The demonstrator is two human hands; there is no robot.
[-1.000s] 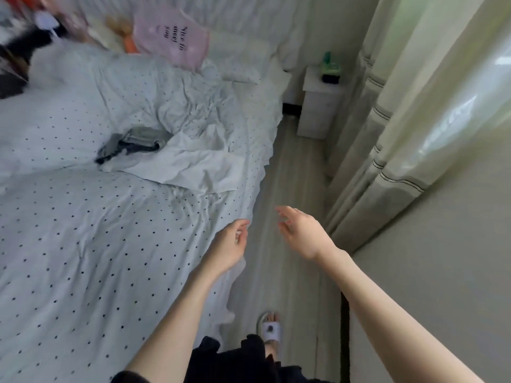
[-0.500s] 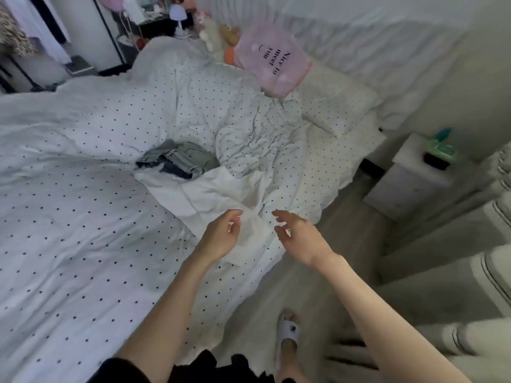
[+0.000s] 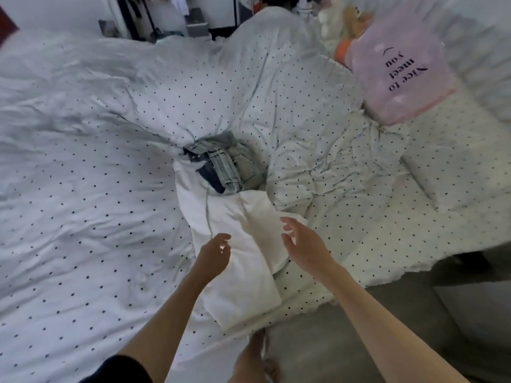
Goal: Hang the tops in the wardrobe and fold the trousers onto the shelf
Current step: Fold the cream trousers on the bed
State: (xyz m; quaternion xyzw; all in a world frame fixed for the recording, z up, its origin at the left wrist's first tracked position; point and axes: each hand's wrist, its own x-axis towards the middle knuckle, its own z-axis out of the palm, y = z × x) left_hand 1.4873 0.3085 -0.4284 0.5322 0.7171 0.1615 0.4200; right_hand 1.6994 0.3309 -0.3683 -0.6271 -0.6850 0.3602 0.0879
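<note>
- On the bed [image 3: 83, 217], a white garment [image 3: 243, 261] is spread with its long axis running from the near edge away towards the crumpled jeans [image 3: 229, 170], which touch its far end.
- Directly over it, both hands are held; the left hand [image 3: 213, 258] is slightly nearer.
- No cloth is gripped: the left fingers [image 3: 224, 239] are loosely curled, the right hand [image 3: 304, 244] is spread.

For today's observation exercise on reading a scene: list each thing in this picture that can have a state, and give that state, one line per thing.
White garment: lying loosely folded on the bed, not held.
Denim garment: crumpled, partly on the white garment's far end.
Left hand: over the white garment, fingers relaxed, holding nothing.
Right hand: open, fingers spread above the white garment.
Duvet: rumpled, spread over the bed.
Pink cushion: lying at the bed's head.
</note>
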